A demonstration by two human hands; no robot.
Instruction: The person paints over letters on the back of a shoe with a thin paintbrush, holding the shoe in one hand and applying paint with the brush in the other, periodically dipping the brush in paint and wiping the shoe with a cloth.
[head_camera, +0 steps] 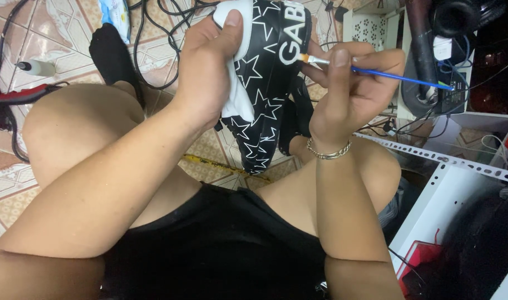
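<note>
Head view: we are clamping the black star-patterned shoe (265,83) in our left hand (206,72) above our knees, while our right hand (348,83) is pinching the blue paintbrush (387,74); we are keeping bristles light, strokes short

Open tiled floor (20,183) at left beyond the knee; passage there narrowed by a red-handled tool (20,95) and small white bottle (37,68). Far floor tangled with black cables (159,22). Right side blocked by white perforated metal shelving (454,166) and cluttered gear.
</note>
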